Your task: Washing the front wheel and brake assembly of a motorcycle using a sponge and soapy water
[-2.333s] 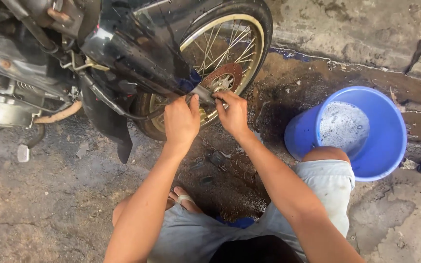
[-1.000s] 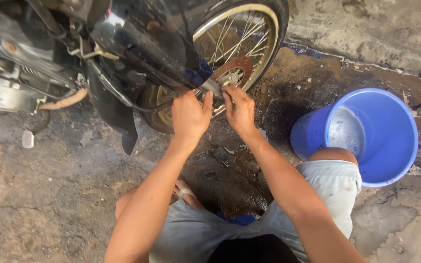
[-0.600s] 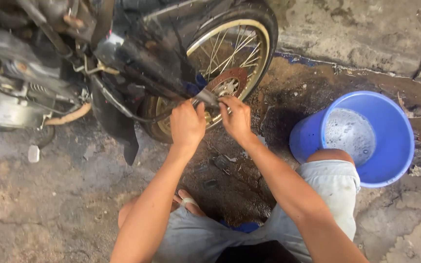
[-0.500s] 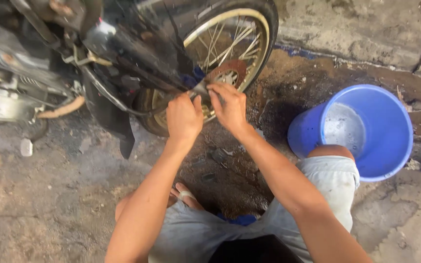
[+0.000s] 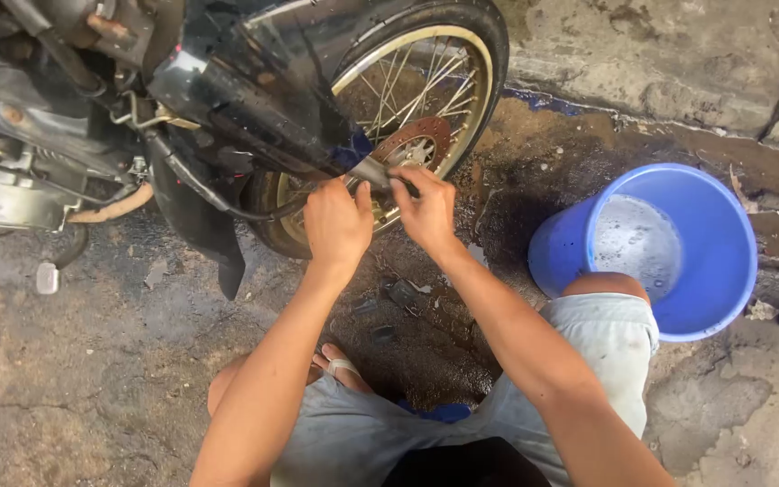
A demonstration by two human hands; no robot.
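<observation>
Both hands have closed in at the motorcycle wheel (image 5: 407, 135) hub: left hand (image 5: 337, 221) and right hand (image 5: 426, 212) now pinching the fork leg (image 5: 373, 171), rubbing. Blue bucket (image 5: 678, 243) stands right, untouched.

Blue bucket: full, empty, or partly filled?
Partly filled. The blue bucket stands upright on the wet ground, and foamy whitish water covers its bottom, well below the rim. Depth cannot be told.
</observation>
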